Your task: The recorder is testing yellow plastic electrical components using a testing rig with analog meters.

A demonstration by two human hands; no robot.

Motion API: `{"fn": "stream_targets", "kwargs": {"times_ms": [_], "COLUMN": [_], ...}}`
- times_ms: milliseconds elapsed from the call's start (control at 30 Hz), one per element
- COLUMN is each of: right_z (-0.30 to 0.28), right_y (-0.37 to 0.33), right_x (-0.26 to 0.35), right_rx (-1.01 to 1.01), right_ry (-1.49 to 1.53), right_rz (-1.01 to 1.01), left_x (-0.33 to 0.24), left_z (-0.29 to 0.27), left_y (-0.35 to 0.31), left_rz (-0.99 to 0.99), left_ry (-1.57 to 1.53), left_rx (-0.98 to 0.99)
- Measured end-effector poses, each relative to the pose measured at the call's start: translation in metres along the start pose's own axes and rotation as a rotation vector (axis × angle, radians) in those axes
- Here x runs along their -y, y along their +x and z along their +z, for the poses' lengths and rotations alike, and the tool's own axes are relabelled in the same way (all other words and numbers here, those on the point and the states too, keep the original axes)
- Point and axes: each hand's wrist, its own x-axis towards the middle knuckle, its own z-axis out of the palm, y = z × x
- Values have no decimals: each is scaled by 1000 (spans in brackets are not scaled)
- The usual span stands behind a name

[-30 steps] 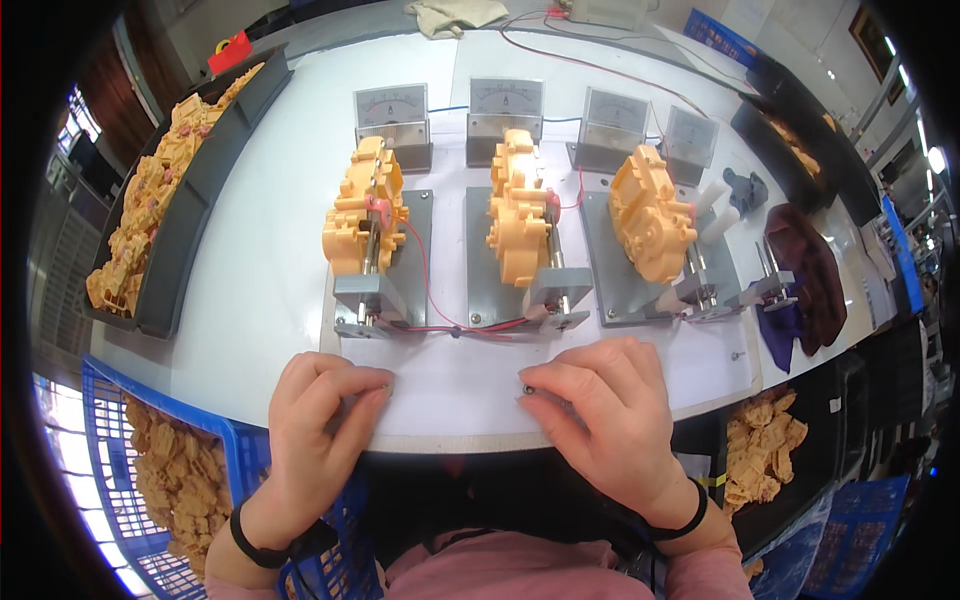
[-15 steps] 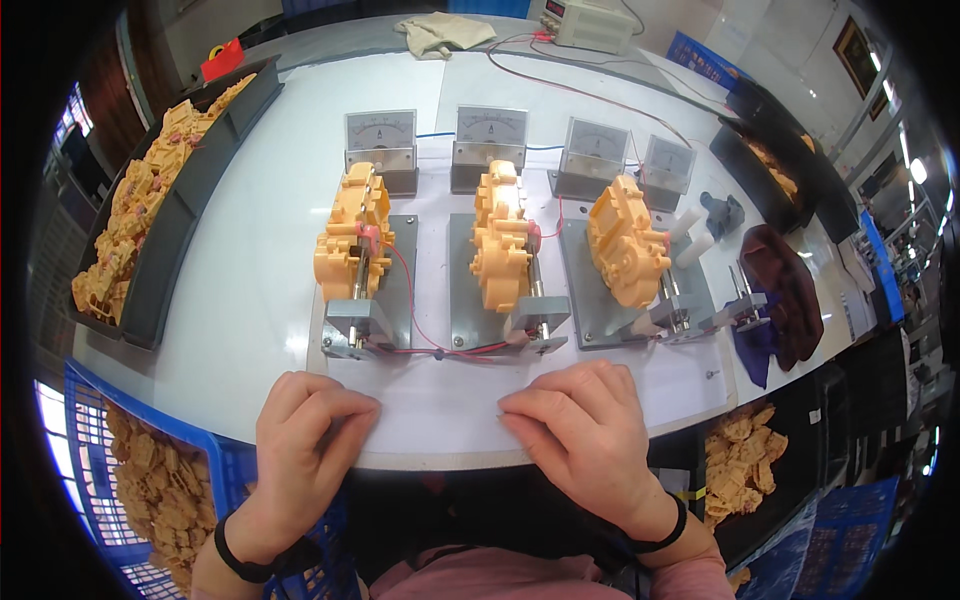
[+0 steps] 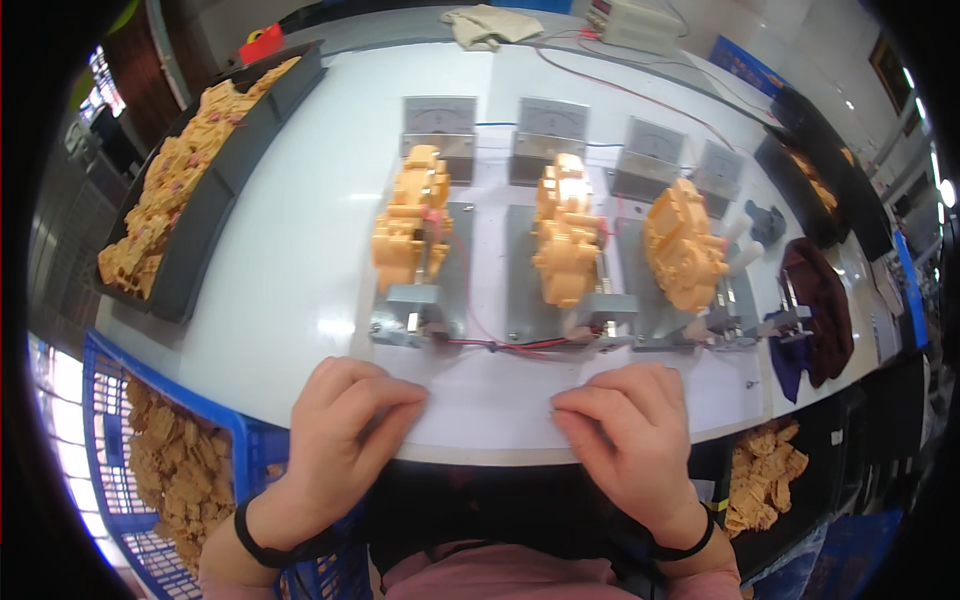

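My left hand rests at the table's front edge with thumb and fingers drawn together, and nothing shows between them. To its right my right hand is closed in a similar pinch, also with nothing visible in it. Beyond the hands stand three yellow plastic gear housings, a left one, a middle one and a right one. Each sits upright on a grey metal fixture, apart from both hands. Red wires run between the fixtures. Nearest my left hand is the left fixture's metal block.
Analog meters stand behind the housings. A black bin of yellow parts lies at left; a blue crate holds more below. Dark cloth lies at right, a pale cloth and power supply at the back.
The whole view has shifted, so the table, fixtures and hands appear farther right. Both hands keep the same closed pose at the front edge. The housings remain on their fixtures.
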Motion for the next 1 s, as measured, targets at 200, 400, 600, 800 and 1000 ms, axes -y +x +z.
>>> {"fn": "stream_targets", "kwargs": {"times_ms": [200,400,600,800,1000], "right_z": [1,0,-1,-1,-2], "right_y": [2,1,3,3,-2], "right_x": [5,8,10,9,9], "right_rx": [9,40,56,57,19], "right_ry": [6,-1,-1,-21,55], "right_rz": [27,85,107,97,169], "left_x": [2,5,4,5,6], "left_z": [-2,-3,-3,-3,-1], "left_y": [0,1,0,-1,0], "left_rz": [3,55,53,44,74], "left_ry": [-7,-22,-31,-20,-22], "left_rx": [-1,6,1,18,-28]}}
